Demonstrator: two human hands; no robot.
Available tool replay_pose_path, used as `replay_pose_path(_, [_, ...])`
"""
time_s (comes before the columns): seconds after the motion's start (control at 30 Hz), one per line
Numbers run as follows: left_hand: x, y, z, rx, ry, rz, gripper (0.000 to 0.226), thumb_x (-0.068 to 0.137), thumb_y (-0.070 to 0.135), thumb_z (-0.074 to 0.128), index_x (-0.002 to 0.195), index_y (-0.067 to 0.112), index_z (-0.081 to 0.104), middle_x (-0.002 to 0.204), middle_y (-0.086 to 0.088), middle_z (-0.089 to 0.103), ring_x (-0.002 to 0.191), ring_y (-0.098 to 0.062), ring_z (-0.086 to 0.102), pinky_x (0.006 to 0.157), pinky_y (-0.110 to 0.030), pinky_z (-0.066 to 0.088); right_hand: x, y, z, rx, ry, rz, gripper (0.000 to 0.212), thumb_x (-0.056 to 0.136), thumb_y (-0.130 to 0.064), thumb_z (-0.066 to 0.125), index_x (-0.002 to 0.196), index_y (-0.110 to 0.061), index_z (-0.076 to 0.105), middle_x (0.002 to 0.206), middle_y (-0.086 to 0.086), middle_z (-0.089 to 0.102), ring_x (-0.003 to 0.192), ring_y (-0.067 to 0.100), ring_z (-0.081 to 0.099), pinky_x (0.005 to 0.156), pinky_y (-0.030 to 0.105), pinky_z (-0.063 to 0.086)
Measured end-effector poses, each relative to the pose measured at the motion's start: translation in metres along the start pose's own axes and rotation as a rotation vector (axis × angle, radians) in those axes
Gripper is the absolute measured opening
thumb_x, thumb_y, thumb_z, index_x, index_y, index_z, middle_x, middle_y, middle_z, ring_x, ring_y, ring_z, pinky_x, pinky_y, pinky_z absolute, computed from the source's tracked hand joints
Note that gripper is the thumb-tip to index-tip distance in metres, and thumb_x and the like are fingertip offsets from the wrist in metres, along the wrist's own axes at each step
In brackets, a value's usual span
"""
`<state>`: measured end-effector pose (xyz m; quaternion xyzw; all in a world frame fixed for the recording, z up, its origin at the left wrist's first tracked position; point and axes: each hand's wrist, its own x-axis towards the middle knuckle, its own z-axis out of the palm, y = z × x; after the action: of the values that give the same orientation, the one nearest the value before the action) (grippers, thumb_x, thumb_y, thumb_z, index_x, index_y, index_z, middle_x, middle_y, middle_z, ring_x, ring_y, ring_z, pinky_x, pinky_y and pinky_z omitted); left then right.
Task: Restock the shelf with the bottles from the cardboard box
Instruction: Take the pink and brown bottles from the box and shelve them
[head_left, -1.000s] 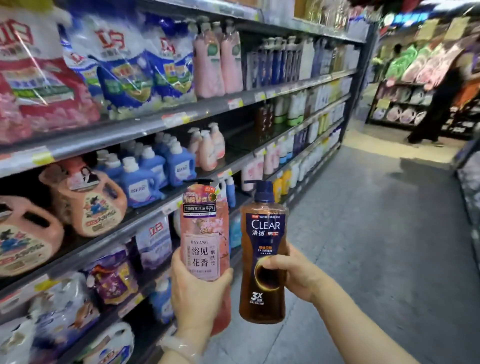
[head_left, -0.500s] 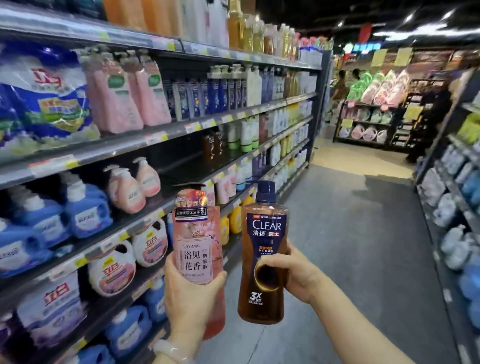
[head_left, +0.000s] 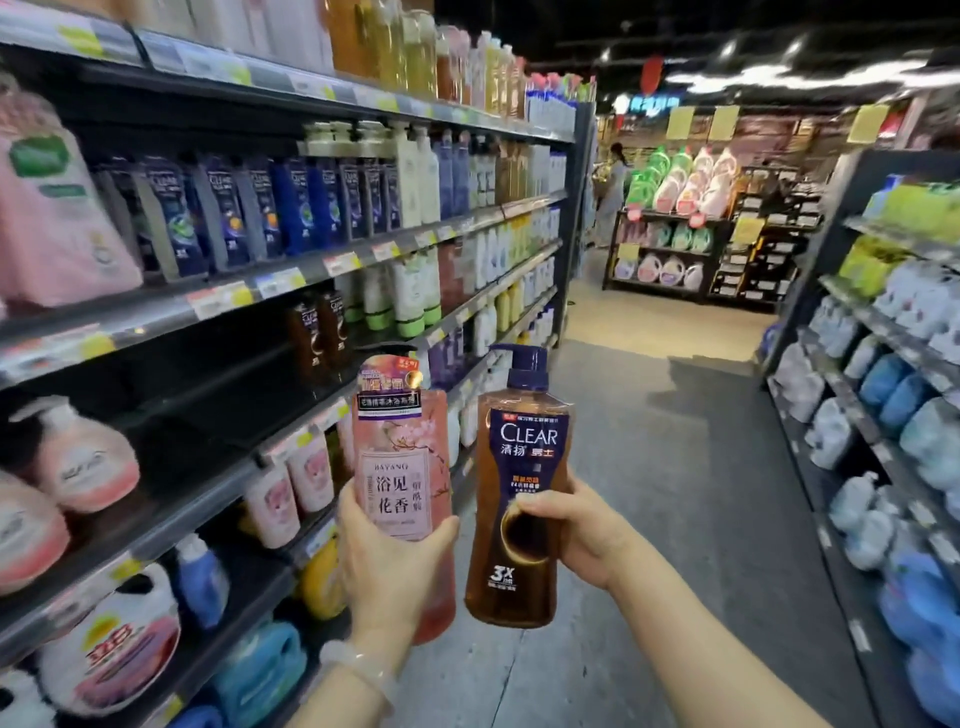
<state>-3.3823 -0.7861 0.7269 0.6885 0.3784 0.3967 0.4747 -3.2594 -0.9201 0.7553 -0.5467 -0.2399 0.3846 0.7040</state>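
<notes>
My left hand (head_left: 392, 564) grips a pink body-wash bottle (head_left: 397, 447) with a flowered label, held upright in front of me. Just to its right, my right hand (head_left: 587, 535) grips a brown CLEAR shampoo bottle (head_left: 522, 467) with a dark blue pump, also upright. Both bottles hover in the aisle beside the long shelf unit (head_left: 311, 270) on my left. Two matching brown CLEAR bottles (head_left: 317, 338) stand on a middle shelf with dark open space to their left. Pink pump bottles (head_left: 291, 483) sit one level lower. No cardboard box is in view.
Detergent jugs (head_left: 114, 649) fill the lowest shelves at left. Another shelf row (head_left: 893, 364) of blue and white bottles lines the right side. Grey floor (head_left: 675, 467) runs ahead to a display rack (head_left: 691, 244). A person (head_left: 615, 192) stands far off.
I have moved forward along the aisle, so the shelves slid past to the left and the brown CLEAR bottles came closer. Both hands keep holding their bottles the same way.
</notes>
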Motion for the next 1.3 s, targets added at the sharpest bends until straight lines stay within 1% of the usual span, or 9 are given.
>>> replay_pose_path(0.13, [0.050,0.000,0.054,0.014,-0.011,0.016,0.109,0.047,0.034,0.088,0.138,0.020,0.029,0.129,-0.008,0.056,0.118,-0.030,0.053,0.101,-0.045,0.043,0.056,-0.015,-0.044,0.004,0.017,0.007,0.054,0.054,-0.006,0.071,0.105,-0.018,0.058,0.082,0.002,0.073,0.075,0.016,0.070,0.074,0.032,0.050])
replay_pose_path(0.37, [0.125,-0.008,0.155,-0.021,0.084,-0.072,0.110,0.046,0.034,0.088,0.136,0.026,0.026,0.128,-0.005,0.055,0.119,-0.027,0.051,0.102,-0.048,0.041,0.178,-0.036,-0.122,-0.052,-0.071,0.058,0.071,0.044,-0.015,0.078,0.111,-0.015,0.056,0.088,0.005,0.073,0.081,0.018,0.070,0.075,0.031,0.052])
replay_pose_path(0.5, [0.169,-0.006,0.206,0.018,0.178,-0.133,0.112,0.047,0.033,0.089,0.138,0.024,0.025,0.132,-0.008,0.053,0.122,-0.030,0.049,0.102,-0.045,0.041,0.254,-0.049,-0.167,-0.084,-0.148,0.111,0.082,0.043,-0.016,0.080,0.120,-0.010,0.052,0.091,0.008,0.072,0.083,0.021,0.069,0.078,0.034,0.051])
replay_pose_path(0.6, [0.200,-0.002,0.235,0.021,0.248,-0.150,0.112,0.047,0.033,0.089,0.139,0.023,0.025,0.132,-0.007,0.052,0.121,-0.030,0.050,0.102,-0.045,0.041,0.308,-0.061,-0.189,-0.103,-0.222,0.135,0.079,0.042,-0.016,0.080,0.116,-0.011,0.054,0.090,0.008,0.072,0.083,0.021,0.069,0.077,0.033,0.051])
replay_pose_path(0.73, [0.236,-0.004,0.260,0.053,0.325,-0.165,0.108,0.046,0.031,0.090,0.136,0.024,0.030,0.128,-0.005,0.055,0.117,-0.028,0.053,0.096,-0.040,0.042,0.369,-0.067,-0.203,-0.057,-0.301,0.152,0.069,0.042,-0.014,0.077,0.108,-0.014,0.057,0.089,0.008,0.072,0.079,0.020,0.070,0.069,0.030,0.055])
replay_pose_path(0.87, [0.283,-0.014,0.287,0.039,0.366,-0.219,0.107,0.046,0.030,0.090,0.135,0.026,0.030,0.129,-0.003,0.055,0.118,-0.029,0.053,0.098,-0.042,0.041,0.430,-0.064,-0.213,-0.088,-0.347,0.191,0.077,0.042,-0.015,0.078,0.114,-0.011,0.054,0.089,0.008,0.072,0.080,0.020,0.069,0.071,0.031,0.053])
replay_pose_path(1.0, [0.336,-0.029,0.315,0.002,0.401,-0.258,0.107,0.048,0.026,0.090,0.136,0.026,0.029,0.130,-0.003,0.054,0.119,-0.028,0.052,0.101,-0.044,0.039,0.495,-0.061,-0.224,-0.121,-0.384,0.220,0.071,0.044,-0.015,0.079,0.112,-0.009,0.056,0.089,0.008,0.072,0.081,0.020,0.069,0.072,0.031,0.052])
replay_pose_path(1.13, [0.390,-0.041,0.336,0.026,0.437,-0.278,0.105,0.045,0.028,0.090,0.131,0.027,0.031,0.127,-0.003,0.055,0.116,-0.028,0.054,0.099,-0.043,0.042,0.567,-0.064,-0.228,-0.139,-0.408,0.263,0.079,0.044,-0.017,0.080,0.118,-0.010,0.054,0.094,0.010,0.071,0.087,0.024,0.067,0.080,0.037,0.050])
replay_pose_path(1.3, [0.442,-0.048,0.346,0.079,0.516,-0.276,0.102,0.046,0.029,0.089,0.130,0.028,0.032,0.124,-0.002,0.056,0.115,-0.027,0.053,0.098,-0.043,0.043,0.642,-0.070,-0.215,-0.069,-0.477,0.276,0.058,0.052,-0.004,0.072,0.106,-0.015,0.056,0.080,0.004,0.074,0.073,0.016,0.070,0.068,0.029,0.053])
